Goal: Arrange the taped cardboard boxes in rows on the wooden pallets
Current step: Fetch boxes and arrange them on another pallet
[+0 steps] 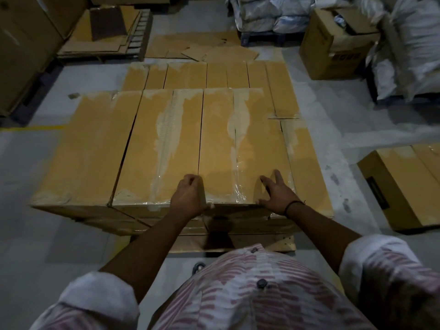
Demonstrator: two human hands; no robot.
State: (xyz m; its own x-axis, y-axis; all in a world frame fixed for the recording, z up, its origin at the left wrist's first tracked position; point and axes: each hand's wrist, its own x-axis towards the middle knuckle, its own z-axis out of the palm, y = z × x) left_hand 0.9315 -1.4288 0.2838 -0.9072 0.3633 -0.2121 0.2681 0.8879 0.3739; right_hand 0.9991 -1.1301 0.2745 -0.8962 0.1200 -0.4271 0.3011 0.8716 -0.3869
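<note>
Three long taped cardboard boxes lie side by side as an upper layer on the stack in front of me. The rightmost upper box [242, 148] has clear tape along its middle seam. My left hand [189, 197] rests with curled fingers at this box's near left corner, in the gap beside the middle box [157, 148]. My right hand [277, 195] lies with spread fingers on its near right corner. A lower layer of boxes [226, 75] shows behind and to the right. The wooden pallet [262, 244] peeks out below the stack.
A loose taped box [404, 184] sits on the floor at the right. An open carton [333, 41] and white sacks [409, 48] stand at the back right. Flattened cardboard sheets [202, 47] lie behind the stack, large cartons [26, 44] at the left.
</note>
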